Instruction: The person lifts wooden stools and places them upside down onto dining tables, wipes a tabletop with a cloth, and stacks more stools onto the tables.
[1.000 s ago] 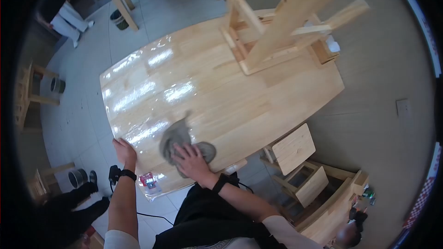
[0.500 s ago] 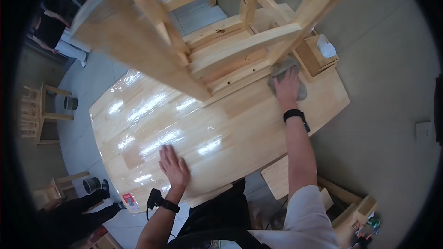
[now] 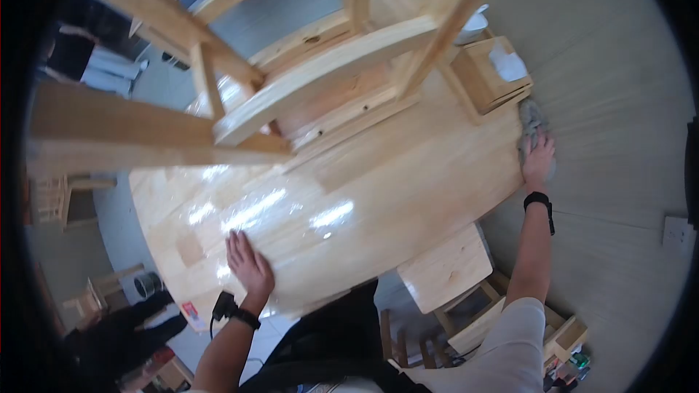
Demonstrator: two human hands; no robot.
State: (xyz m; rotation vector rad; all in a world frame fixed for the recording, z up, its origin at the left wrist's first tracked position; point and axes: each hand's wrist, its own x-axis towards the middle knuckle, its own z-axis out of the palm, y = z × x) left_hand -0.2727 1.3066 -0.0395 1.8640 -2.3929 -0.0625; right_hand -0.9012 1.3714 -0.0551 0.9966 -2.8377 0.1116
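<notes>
Under my right hand (image 3: pixel 539 158) is a grey cloth (image 3: pixel 532 121), at the right end of the wooden table (image 3: pixel 378 196), beside the wall. My fingers press on the cloth, which is partly hidden by them. My left hand (image 3: pixel 250 266) lies flat on the shiny clear covering at the table's left part, fingers spread and holding nothing. An upturned wooden chair (image 3: pixel 328 76) rests on the far side of the table. A wooden box (image 3: pixel 484 76) with white tissue (image 3: pixel 507 62) stands just beyond the cloth.
A white bowl (image 3: pixel 473 25) is behind the box. Wooden stools (image 3: pixel 448 266) stand below the table's near right edge. Two other people are at the left, one far (image 3: pixel 102 65) and one near (image 3: pixel 138 327). A bin (image 3: pixel 148 284) stands on the floor.
My right hand has moved with the cloth from mid-table to the far right end. My left hand has gone from the table's left edge onto its top. The view has shifted.
</notes>
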